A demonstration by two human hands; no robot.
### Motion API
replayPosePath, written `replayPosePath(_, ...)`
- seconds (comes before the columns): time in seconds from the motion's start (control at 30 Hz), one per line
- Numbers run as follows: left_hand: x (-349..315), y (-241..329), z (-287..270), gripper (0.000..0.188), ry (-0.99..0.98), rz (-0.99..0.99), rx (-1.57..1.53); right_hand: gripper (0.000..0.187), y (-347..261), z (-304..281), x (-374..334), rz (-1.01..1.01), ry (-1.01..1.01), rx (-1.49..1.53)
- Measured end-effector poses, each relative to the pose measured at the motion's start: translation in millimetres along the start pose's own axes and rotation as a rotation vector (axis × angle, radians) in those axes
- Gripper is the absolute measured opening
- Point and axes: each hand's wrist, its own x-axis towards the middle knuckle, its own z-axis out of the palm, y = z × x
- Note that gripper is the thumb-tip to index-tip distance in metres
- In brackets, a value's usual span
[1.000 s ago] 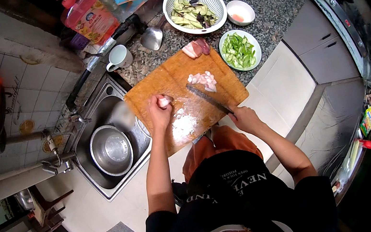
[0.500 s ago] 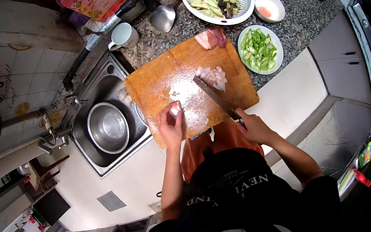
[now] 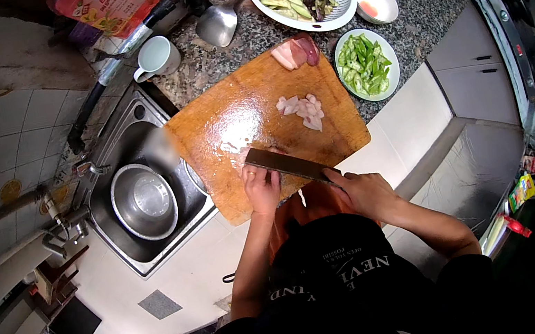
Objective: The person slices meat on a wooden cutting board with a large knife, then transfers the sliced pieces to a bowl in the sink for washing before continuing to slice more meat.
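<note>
The right hand [image 3: 366,192] grips a broad, flat metal knife [image 3: 287,165] over the wet, wooden board [image 3: 209,152]; the left hand [image 3: 262,187] curls beside the blade, its grasp unclear. Glossy, pale meat slices [image 3: 310,115] lie beyond, on the board.

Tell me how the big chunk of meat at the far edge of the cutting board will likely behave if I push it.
The chunk of meat may be soft and yielding, being raw-looking pale fat and dark red flesh. It could slide, as the cutting board glistens in places. It isn't round, so rolling seems unlikely.
</note>
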Motion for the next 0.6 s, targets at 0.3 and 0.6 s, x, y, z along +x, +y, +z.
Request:
replayPosePath(0.3,-1,-15,11,0.031,-0.032,-0.002,-0.094,0.047,1,12,-9,0.088,-0.122,-0.022)
replayPosePath(0.6,-14,-23,11,0.021,-0.217,-0.323,-0.159,0.045,5,32,31,-0.048,0.005,-0.102)
